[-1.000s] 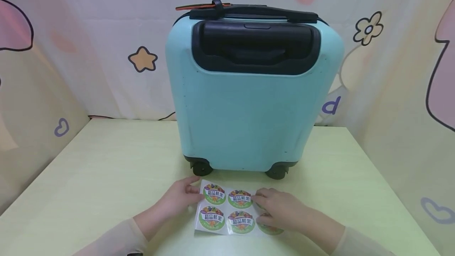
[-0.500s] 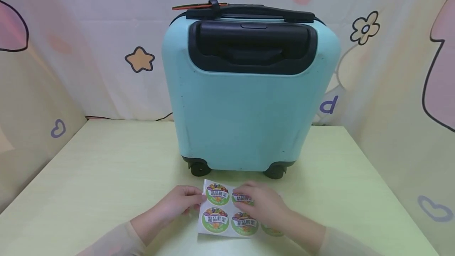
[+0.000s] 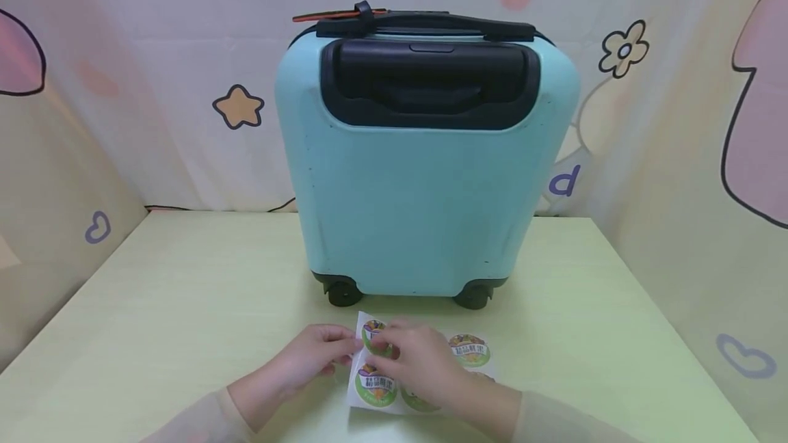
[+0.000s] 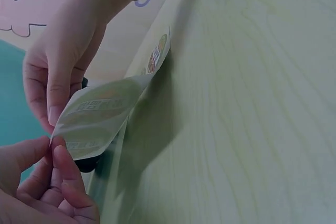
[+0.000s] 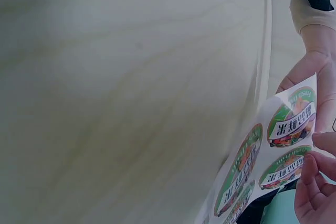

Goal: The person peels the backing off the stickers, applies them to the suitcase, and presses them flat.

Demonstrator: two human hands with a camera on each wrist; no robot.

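A white sheet of round fruit stickers is in front of the suitcase, its left end raised off the table. My left hand pinches its upper left edge between thumb and fingers. In the left wrist view the left hand grips that edge from below, and the sheet's back curves upward. My right hand reaches across the sheet, thumb and forefinger pinching at the upper left sticker's edge. In the right wrist view the right hand is at that green-rimmed sticker. It hides part of the sheet.
A light blue suitcase with black handle and wheels stands upright right behind the sheet. The pale wooden table extends to both sides. A patterned cloth hangs behind it.
My right hand has moved left across the sheet, from its right-hand stickers to the upper left one. My left hand stays on the edge. The sheet's left end looks more tilted up.
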